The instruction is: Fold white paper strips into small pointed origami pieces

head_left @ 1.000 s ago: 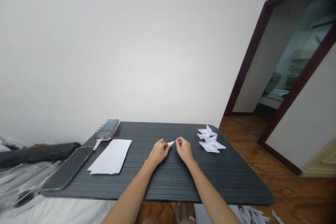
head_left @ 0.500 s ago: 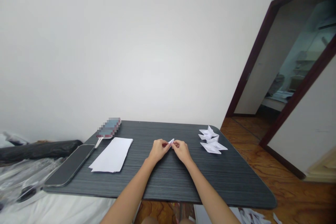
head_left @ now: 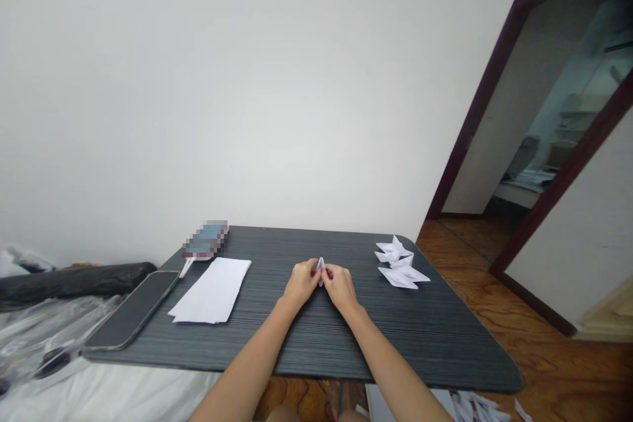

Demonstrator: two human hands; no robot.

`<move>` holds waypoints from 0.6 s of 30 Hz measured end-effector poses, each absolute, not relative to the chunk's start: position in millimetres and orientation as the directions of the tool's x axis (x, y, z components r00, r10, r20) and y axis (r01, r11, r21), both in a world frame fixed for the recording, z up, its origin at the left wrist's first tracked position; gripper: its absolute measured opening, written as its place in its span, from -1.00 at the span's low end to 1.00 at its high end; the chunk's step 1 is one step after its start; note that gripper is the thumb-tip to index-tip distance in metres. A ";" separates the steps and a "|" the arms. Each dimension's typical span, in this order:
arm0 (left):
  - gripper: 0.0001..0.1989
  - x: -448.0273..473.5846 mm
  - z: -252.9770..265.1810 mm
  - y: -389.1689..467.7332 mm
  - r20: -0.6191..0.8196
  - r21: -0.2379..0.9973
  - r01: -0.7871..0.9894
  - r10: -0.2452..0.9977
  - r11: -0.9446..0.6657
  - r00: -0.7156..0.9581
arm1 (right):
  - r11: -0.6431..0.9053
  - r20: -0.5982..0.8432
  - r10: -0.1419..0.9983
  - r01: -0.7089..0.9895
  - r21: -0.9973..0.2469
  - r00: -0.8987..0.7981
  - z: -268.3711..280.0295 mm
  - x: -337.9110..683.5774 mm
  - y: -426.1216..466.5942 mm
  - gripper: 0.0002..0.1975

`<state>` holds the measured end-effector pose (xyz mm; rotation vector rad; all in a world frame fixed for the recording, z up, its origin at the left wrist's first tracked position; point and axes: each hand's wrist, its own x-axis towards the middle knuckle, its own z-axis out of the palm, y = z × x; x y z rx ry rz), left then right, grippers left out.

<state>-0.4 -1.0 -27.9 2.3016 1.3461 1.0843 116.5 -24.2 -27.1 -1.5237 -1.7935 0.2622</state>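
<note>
A small folded white paper (head_left: 321, 264) stands between my two hands over the middle of the dark table (head_left: 316, 343). My left hand (head_left: 301, 282) pinches its left side. From the right, my right hand (head_left: 339, 285) pinches it too, so both hands are closed on the same piece. A pointed tip shows above the fingers; much of the rest is hidden by them. To the right lie several folded paper boats (head_left: 403, 270), close together. A stack of white paper sheets (head_left: 212, 291) lies to the left.
A dark phone (head_left: 132, 310) lies at the table's left edge, and a pixelated device (head_left: 206, 241) with a white cable sits behind it. A white wall (head_left: 297, 92) rises behind the table. Paper scraps (head_left: 477, 407) lie below the front right edge.
The folded paper has turned from slanting right to nearly upright, with its tip pointing up. My hands have shifted slightly closer together around it.
</note>
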 end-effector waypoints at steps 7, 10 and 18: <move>-0.80 -0.9 -28.5 -2.5 0.503 0.529 0.636 0.811 -0.562 0.298 | 0.247 0.420 0.907 0.785 -0.568 0.019 -26.3 112.0 -25.4 -0.76; -0.83 -2.0 -29.9 -1.5 0.515 0.565 0.627 0.823 -0.536 0.240 | 0.259 0.429 0.903 0.754 -0.604 0.033 -28.2 112.3 -23.7 -0.78; -0.79 -8.0 -25.7 3.1 0.382 0.831 0.346 0.899 -0.435 0.213 | 0.345 0.390 0.919 0.378 -0.859 0.049 -30.0 117.7 -17.3 -0.76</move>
